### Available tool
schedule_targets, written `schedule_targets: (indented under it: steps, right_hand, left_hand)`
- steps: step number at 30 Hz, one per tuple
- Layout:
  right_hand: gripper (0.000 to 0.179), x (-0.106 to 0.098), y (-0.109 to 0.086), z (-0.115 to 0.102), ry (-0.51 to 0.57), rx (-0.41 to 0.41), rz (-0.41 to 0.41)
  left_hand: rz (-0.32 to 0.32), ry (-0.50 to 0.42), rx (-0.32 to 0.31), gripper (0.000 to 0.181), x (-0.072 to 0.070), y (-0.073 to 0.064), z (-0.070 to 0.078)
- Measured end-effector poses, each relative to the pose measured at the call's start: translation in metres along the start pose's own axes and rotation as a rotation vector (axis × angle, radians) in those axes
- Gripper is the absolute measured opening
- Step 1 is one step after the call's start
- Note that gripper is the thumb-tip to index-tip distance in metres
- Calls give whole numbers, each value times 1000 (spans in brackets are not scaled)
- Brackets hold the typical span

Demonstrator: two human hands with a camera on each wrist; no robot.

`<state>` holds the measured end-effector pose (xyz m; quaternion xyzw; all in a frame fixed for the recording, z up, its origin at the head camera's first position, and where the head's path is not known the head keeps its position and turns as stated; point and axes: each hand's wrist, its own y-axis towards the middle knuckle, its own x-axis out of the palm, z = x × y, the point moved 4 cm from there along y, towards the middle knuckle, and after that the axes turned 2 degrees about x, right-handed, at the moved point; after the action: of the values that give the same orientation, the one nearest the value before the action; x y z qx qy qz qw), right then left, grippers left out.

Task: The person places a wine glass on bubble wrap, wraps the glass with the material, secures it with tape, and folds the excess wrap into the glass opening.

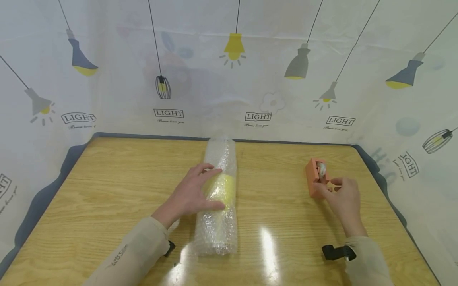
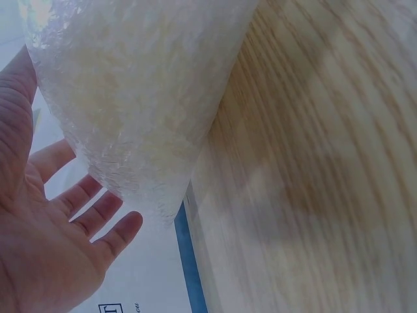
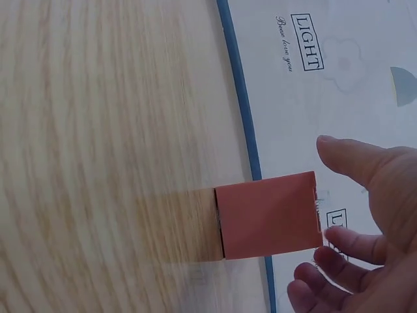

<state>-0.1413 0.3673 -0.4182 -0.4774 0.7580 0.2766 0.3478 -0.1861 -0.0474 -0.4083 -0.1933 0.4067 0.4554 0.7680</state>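
Observation:
A long bundle in clear bubble wrap (image 1: 217, 232) lies lengthwise on the table, with a yellow band or item (image 1: 223, 188) showing through its middle. My left hand (image 1: 187, 194) rests over its left side, thumb and fingers spread across the top. The left wrist view shows those fingers (image 2: 117, 235) fairly straight along the wrap. On the right stands an orange tape dispenser (image 1: 313, 180) holding a small roll of tape (image 1: 321, 170). Right at its near end is my right hand (image 1: 345, 198). In the right wrist view a gap parts the thumb (image 3: 352, 160) from the fingers.
The wooden table (image 1: 272, 190) has a dark blue border along its back edge. A pale curtain (image 1: 207, 79) printed with hanging lamps encloses the back and sides. A black wrist strap mount (image 1: 336, 252) sits at my right sleeve.

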Motion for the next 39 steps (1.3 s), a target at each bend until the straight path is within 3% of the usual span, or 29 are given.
schedule_targets:
  steps: [4, 10, 22, 30, 39]
  right_hand:
    - [71, 2, 3, 4, -15, 13, -66]
    - [65, 5, 4, 6, -53, 2, -109]
    - [49, 10, 2, 2, -29, 50, -58]
    - [40, 10, 1, -3, -11, 34, -5]
    - [35, 11, 3, -5, 24, 38, -10]
  left_hand:
    - [2, -2, 3, 101, 0, 0, 0]
    - [0, -12, 0, 100, 1, 0, 0]
    - [-1, -16, -3, 100, 0, -1, 1]
    - [2, -19, 2, 100, 0, 0, 0]
    - [-5, -8, -3, 101, 1, 1, 1]
